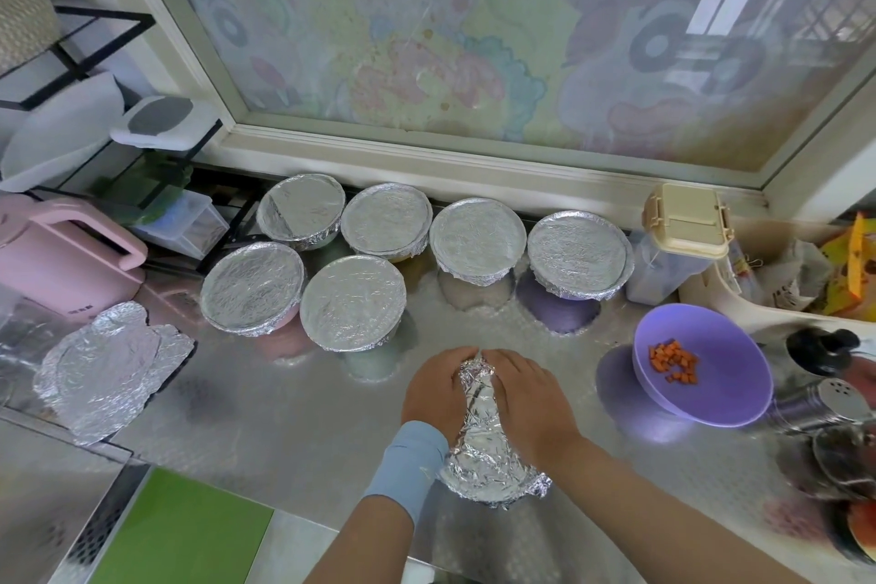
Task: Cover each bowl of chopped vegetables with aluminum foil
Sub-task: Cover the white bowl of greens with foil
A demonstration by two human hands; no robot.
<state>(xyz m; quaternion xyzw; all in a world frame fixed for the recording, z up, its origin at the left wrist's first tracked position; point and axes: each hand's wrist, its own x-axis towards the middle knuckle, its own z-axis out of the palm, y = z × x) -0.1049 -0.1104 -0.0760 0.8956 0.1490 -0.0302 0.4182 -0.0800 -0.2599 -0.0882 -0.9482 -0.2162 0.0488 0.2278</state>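
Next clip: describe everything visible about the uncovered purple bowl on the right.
The purple bowl looks like smooth plastic: round, wide, shallow, upright on the shiny metal counter. It is uncovered and holds a small heap of orange carrot cubes left of centre. Neither the left hand nor the right hand touches it; both grip crumpled foil to its left. A metal shaker sits by its right rim; whether they touch cannot be told.

In front of me a wide window in a white frame carries faded cartoon pictures; daylight enters at its right. The tabletop is shiny metal; a black rack stands left.
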